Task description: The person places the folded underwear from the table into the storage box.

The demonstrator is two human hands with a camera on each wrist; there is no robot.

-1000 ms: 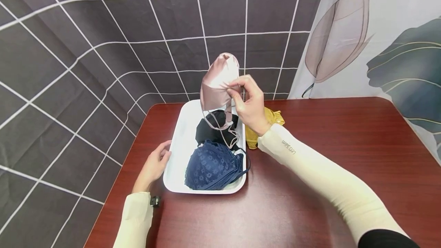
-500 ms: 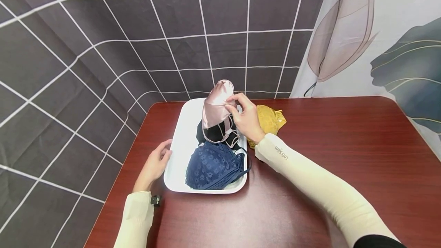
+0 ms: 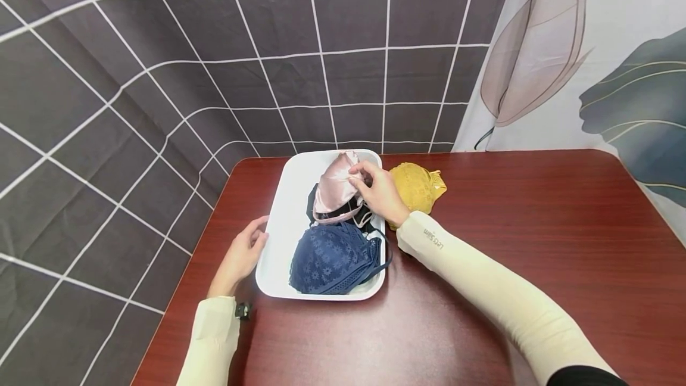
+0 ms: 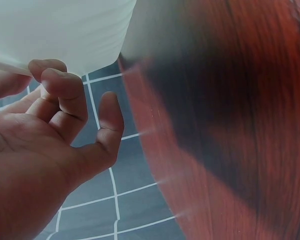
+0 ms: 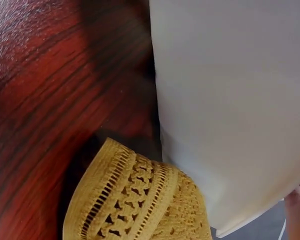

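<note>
In the head view my right hand (image 3: 379, 190) pinches a pink satin bra (image 3: 336, 183) between thumb and fingers, low over a white tray (image 3: 280, 243). A black garment (image 3: 311, 202) shows beneath the pink one, mostly hidden. Nearer to me in the tray lies a navy lace bra (image 3: 329, 261), its strap over the right rim. My left hand (image 3: 240, 255) is at the tray's left side with relaxed fingertips (image 4: 55, 82) touching its edge in the left wrist view. The right wrist view does not show my right hand's grip.
A yellow lace bra (image 3: 418, 186) lies on the reddish wooden table (image 3: 514, 219), just right of the tray. Its openwork band (image 5: 135, 200) fills the lower right wrist view. A dark gridded curtain (image 3: 348, 22) hangs behind the table and along its left.
My right hand has come down with the pink bra, from above the tray to onto the black garment. The left hand and tray have hardly moved.
</note>
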